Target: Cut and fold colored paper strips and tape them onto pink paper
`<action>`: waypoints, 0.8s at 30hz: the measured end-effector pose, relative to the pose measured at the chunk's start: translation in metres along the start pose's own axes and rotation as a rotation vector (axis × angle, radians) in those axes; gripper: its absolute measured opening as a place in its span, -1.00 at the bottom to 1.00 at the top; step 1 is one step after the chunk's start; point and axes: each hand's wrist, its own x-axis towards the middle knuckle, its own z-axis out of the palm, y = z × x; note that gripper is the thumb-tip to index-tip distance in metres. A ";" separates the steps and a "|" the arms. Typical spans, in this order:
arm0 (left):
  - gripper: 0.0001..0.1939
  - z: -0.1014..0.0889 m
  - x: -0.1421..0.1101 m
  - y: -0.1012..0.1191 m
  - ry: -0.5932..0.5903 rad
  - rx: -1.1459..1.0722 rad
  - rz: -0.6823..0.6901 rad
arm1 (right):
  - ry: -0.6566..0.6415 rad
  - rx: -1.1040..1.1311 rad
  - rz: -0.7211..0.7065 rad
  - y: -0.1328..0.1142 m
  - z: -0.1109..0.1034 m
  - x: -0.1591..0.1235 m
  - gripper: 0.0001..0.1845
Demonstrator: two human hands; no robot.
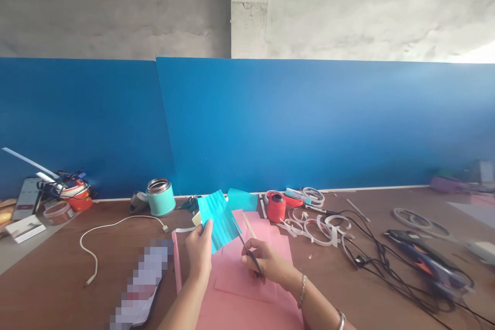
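In the head view my left hand (200, 247) pinches the lower left edge of a creased turquoise sheet of paper (218, 220), holding it up above the table. My right hand (266, 263) grips a pair of dark-handled scissors (253, 262). The scissor blades point up and left and meet the right edge of the turquoise sheet; whether they are apart is too small to tell. Beneath both hands lie pink sheets of paper (247, 312). Behind the held sheet is another turquoise piece (243, 199).
A red spool (276, 208) and curled white strips (319, 229) lie right of the papers. Further right are black cables (382, 255) and a dark tool (435, 268). Leftward stand a turquoise metal-rimmed jar (160, 197), a white cable (112, 220) and a pixelated phone-like object (145, 283).
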 end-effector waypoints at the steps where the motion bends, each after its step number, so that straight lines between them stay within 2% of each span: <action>1: -0.62 0.000 0.000 0.000 -0.001 -0.004 0.000 | 0.002 -0.001 0.000 0.000 0.000 0.000 -0.68; 8: -0.58 0.000 0.000 -0.001 0.058 0.039 0.013 | 0.015 -0.011 -0.003 0.001 0.000 0.000 -0.70; 24: -0.58 0.001 0.001 -0.004 0.054 0.046 0.021 | 0.038 -0.041 0.006 -0.007 0.002 -0.003 -0.73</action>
